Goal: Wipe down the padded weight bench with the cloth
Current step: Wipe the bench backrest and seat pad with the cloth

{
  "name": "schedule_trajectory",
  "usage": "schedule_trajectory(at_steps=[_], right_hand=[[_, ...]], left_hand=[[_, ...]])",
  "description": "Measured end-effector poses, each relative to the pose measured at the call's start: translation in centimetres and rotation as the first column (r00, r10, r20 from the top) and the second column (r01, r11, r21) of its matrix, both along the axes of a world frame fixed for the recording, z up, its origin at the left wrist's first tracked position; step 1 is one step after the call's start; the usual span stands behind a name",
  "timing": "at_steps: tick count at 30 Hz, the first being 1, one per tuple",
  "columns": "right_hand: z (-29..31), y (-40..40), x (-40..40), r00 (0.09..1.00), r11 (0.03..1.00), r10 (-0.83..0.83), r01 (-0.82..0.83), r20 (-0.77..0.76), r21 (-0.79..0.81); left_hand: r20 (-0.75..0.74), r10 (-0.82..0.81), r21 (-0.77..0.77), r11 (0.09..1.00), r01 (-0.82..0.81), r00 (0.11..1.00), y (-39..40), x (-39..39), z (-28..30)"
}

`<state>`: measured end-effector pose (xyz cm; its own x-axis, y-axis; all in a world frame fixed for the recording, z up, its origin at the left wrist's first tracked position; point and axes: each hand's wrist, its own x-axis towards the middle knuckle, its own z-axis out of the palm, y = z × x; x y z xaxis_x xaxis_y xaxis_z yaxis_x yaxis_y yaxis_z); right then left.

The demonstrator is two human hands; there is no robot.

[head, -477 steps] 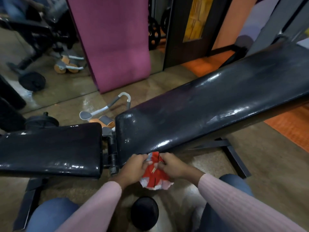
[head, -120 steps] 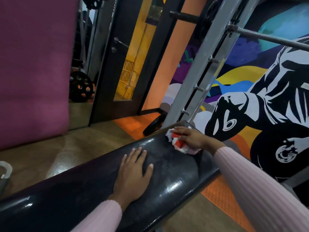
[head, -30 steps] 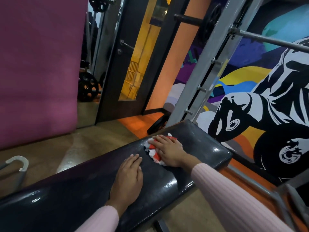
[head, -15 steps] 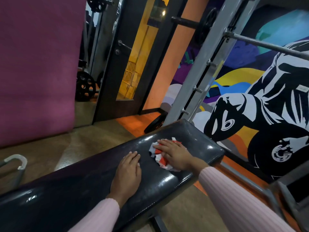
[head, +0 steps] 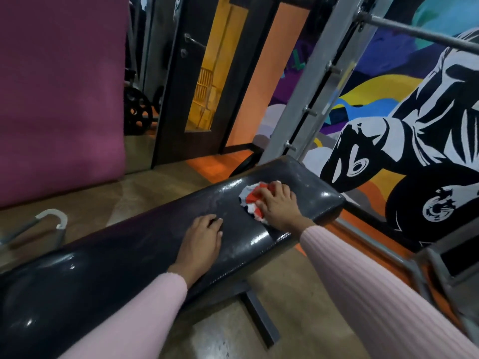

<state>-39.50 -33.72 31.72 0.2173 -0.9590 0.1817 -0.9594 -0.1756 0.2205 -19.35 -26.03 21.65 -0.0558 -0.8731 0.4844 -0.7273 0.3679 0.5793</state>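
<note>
The black padded weight bench (head: pixel 129 255) runs from the lower left up to its raised end at the right. A crumpled red and white cloth (head: pixel 250 196) lies on the pad near that raised end. My right hand (head: pixel 278 204) presses down on the cloth with fingers curled over it. My left hand (head: pixel 203 242) rests flat on the pad, fingers together, a little below and left of the cloth. Both arms wear pink ribbed sleeves.
A grey metal rack upright (head: pixel 308 81) and bar (head: pixel 414 35) stand just behind the bench's raised end. A painted mural wall (head: pixel 388 141) is at right, a magenta mat (head: pixel 59 94) at left. A grey handle (head: pixel 51 220) lies on the floor. The bench's leg (head: pixel 259 317) is below.
My right hand has slid the cloth a little further toward the raised end of the pad. My left hand stays flat on the pad in about the same spot.
</note>
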Motion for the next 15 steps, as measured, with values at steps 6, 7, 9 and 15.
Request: schedule_trajectory(at_steps=[6,7,9,15], right_hand=[[-1.6,3.1,0.9,0.99,0.988,0.141,-0.142,0.015,0.065],[-1.0,3.2,-0.1,0.986,0.982,0.169,-0.169,0.009,0.082],[0.3,2.9,-2.3,0.982,0.979,0.188,-0.185,-0.026,0.085],[1.7,1.0,-1.2,0.999,0.997,0.003,0.001,-0.049,0.083]], left_hand=[[0.038,0.018,0.05,0.999,-0.02,0.999,2.3,0.8,0.1],[0.049,0.008,0.075,0.997,-0.012,0.999,2.5,0.9,0.2],[0.051,-0.024,0.144,0.989,0.016,0.998,2.7,1.1,0.4],[0.071,-0.018,0.274,0.962,-0.002,0.997,2.3,0.8,2.0]])
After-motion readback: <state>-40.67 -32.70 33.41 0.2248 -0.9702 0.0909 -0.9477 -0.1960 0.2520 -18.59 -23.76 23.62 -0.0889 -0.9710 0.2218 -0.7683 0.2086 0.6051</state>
